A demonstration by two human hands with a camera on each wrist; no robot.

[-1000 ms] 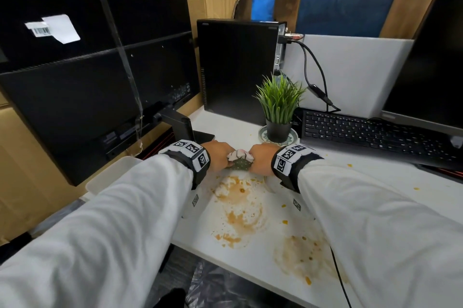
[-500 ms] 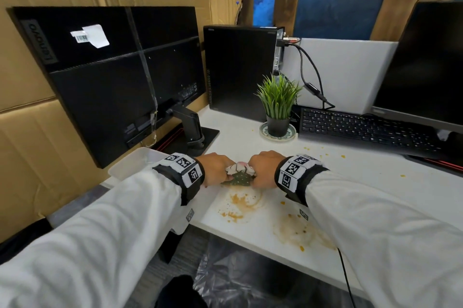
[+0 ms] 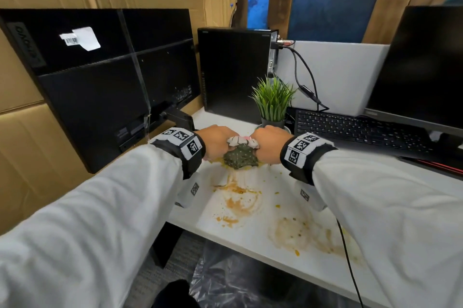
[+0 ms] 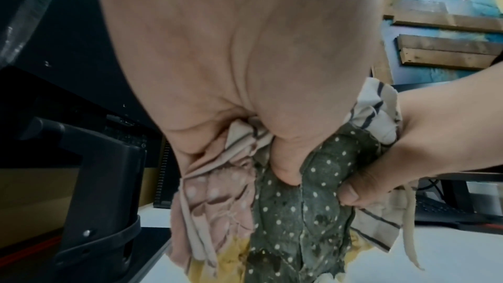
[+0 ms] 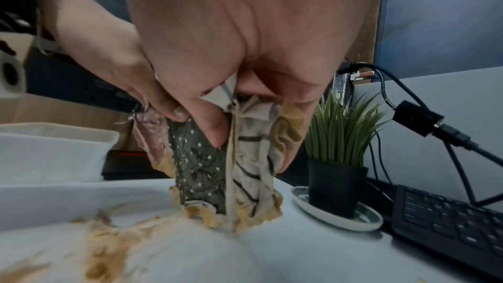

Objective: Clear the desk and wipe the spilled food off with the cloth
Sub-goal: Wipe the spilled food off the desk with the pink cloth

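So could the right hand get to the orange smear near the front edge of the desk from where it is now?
Probably yes: the smear lies on open desk under the right forearm, though the right hand grips the cloth.

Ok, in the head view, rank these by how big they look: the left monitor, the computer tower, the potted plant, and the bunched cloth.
1. left monitor, though nearness to the camera enlarges it
2. computer tower
3. potted plant
4. cloth, partly hidden where the left hand and right hand grip it, so its true size is unsure
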